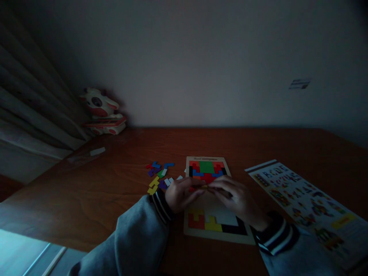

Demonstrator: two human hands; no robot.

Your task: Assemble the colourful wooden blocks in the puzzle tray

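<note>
A wooden puzzle board lies on the table, with coloured pieces in its upper part and along its bottom, and a pale bare area between. Over its middle, my left hand and my right hand meet with their fingertips pinched on a small yellow piece. Fingers hide much of that piece and part of the board. Left of the board lies a loose group of puzzle pieces, among them a yellow piece, a blue piece and several white and purple ones.
On the right lies a printed sheet with coloured pictures. A cow-shaped toy stands at the back left, near a small white object and a curtain. The wooden table meets a wall behind.
</note>
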